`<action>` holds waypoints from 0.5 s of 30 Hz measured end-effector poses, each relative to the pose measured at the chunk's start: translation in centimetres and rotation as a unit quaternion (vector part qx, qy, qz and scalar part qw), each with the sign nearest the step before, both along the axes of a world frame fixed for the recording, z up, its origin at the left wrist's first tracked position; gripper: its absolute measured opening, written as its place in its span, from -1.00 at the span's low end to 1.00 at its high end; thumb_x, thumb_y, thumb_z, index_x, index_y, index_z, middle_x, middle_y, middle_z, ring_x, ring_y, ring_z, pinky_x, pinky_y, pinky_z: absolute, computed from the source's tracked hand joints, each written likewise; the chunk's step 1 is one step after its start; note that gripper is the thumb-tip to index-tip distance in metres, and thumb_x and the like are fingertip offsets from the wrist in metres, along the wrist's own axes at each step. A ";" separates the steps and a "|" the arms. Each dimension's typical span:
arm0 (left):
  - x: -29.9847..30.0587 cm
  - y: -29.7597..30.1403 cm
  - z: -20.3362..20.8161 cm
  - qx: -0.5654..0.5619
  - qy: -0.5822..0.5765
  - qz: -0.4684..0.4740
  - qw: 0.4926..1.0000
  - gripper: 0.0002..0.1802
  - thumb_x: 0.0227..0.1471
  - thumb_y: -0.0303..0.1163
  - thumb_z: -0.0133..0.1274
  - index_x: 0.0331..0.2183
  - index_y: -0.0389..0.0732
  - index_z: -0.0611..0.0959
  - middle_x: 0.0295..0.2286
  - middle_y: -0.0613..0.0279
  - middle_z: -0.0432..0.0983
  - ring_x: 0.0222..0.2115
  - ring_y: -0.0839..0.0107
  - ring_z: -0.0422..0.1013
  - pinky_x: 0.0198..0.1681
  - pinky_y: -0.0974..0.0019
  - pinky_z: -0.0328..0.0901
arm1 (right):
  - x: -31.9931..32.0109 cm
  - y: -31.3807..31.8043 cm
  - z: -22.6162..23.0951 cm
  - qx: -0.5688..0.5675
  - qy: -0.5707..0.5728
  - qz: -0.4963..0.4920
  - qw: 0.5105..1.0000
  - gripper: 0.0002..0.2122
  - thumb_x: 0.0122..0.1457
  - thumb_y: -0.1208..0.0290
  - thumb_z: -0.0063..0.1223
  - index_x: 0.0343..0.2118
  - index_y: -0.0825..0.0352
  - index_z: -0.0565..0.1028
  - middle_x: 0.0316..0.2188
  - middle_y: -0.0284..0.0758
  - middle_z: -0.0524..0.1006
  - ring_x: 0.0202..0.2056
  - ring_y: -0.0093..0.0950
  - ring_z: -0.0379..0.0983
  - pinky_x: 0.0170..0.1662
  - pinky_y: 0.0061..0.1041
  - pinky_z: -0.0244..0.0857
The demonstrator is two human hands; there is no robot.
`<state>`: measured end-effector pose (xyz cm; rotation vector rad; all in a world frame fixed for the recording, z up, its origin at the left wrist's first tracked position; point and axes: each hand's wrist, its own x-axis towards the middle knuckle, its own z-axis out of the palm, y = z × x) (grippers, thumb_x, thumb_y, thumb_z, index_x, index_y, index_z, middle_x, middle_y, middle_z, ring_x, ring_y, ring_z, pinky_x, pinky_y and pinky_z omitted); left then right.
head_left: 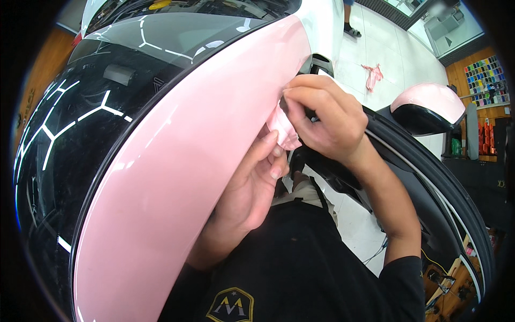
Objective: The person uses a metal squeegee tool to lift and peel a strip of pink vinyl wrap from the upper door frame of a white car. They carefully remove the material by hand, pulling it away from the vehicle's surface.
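Though the pink car panel (177, 145) looks smooth and done, a loose pink flap (283, 129) is left: the left hand (251, 190) pinches it, the right hand (331, 119) pinches something unclear.

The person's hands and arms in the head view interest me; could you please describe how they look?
The left hand and right hand are bare, with no gloves, rings or watch visible. The right forearm is uncovered below a short black sleeve, matching the black shirt with its yellow-edged emblem.
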<state>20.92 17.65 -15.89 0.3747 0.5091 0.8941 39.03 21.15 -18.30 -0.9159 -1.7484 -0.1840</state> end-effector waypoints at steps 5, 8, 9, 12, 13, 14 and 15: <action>1.0 0.0 -1.2 0.050 0.136 0.068 0.987 -0.76 0.30 -0.45 -0.04 -0.02 -0.24 0.53 -0.31 0.30 0.47 -0.45 0.61 0.30 -0.39 0.48 0.16 | -1.8 -3.7 2.2 -0.451 0.422 0.082 0.782 -0.86 0.21 0.52 0.18 -0.27 0.51 0.62 -0.38 -0.25 0.64 -0.40 -0.55 0.58 -0.42 -0.63 0.46; 0.4 0.2 -5.5 0.205 0.180 0.093 0.957 -0.76 0.29 -0.44 0.01 -0.04 -0.29 0.57 -0.26 0.28 0.54 -0.39 0.65 0.34 -0.37 0.52 0.17 | -1.4 -3.5 3.5 -0.535 0.450 0.092 0.709 -0.80 0.22 0.44 0.17 -0.22 0.50 0.64 -0.34 -0.26 0.65 -0.35 -0.59 0.57 -0.33 -0.64 0.46; 0.4 0.4 -6.0 0.233 0.201 0.093 0.947 -0.76 0.29 -0.43 0.02 -0.05 -0.29 0.57 -0.26 0.27 0.55 -0.38 0.64 0.35 -0.37 0.52 0.17 | -1.4 -3.2 3.5 -0.541 0.454 0.087 0.702 -0.80 0.21 0.44 0.17 -0.23 0.48 0.64 -0.34 -0.28 0.65 -0.34 -0.60 0.56 -0.31 -0.64 0.45; 0.9 0.6 -6.1 0.289 0.219 0.096 0.927 -0.76 0.28 -0.43 0.03 -0.05 -0.30 0.58 -0.25 0.26 0.57 -0.35 0.62 0.39 -0.36 0.52 0.17 | -1.3 -3.1 4.2 -0.560 0.425 0.059 0.709 -0.80 0.19 0.35 0.18 -0.27 0.38 0.68 -0.33 -0.38 0.66 -0.30 -0.64 0.51 -0.19 -0.62 0.35; 1.1 0.7 -6.1 0.302 0.217 0.098 0.923 -0.76 0.28 -0.43 0.03 -0.06 -0.30 0.58 -0.25 0.26 0.58 -0.34 0.61 0.40 -0.36 0.53 0.17 | -1.2 -3.1 4.4 -0.571 0.420 0.061 0.702 -0.80 0.18 0.34 0.19 -0.27 0.36 0.69 -0.33 -0.39 0.66 -0.30 -0.65 0.50 -0.18 -0.62 0.33; 1.3 0.6 -6.0 0.287 0.224 0.114 0.924 -0.77 0.28 -0.44 0.03 -0.06 -0.30 0.58 -0.24 0.24 0.58 -0.32 0.60 0.41 -0.36 0.53 0.17 | -1.2 -3.1 4.6 -0.582 0.416 0.063 0.696 -0.80 0.18 0.32 0.19 -0.28 0.35 0.69 -0.33 -0.40 0.66 -0.30 -0.65 0.49 -0.17 -0.62 0.31; 1.6 0.3 -5.6 0.272 0.232 0.130 0.925 -0.77 0.28 -0.44 0.02 -0.06 -0.30 0.58 -0.23 0.22 0.58 -0.31 0.59 0.42 -0.36 0.53 0.17 | -1.3 -3.1 4.9 -0.580 0.414 0.062 0.699 -0.80 0.17 0.31 0.20 -0.28 0.34 0.69 -0.33 -0.40 0.66 -0.30 -0.65 0.49 -0.16 -0.61 0.30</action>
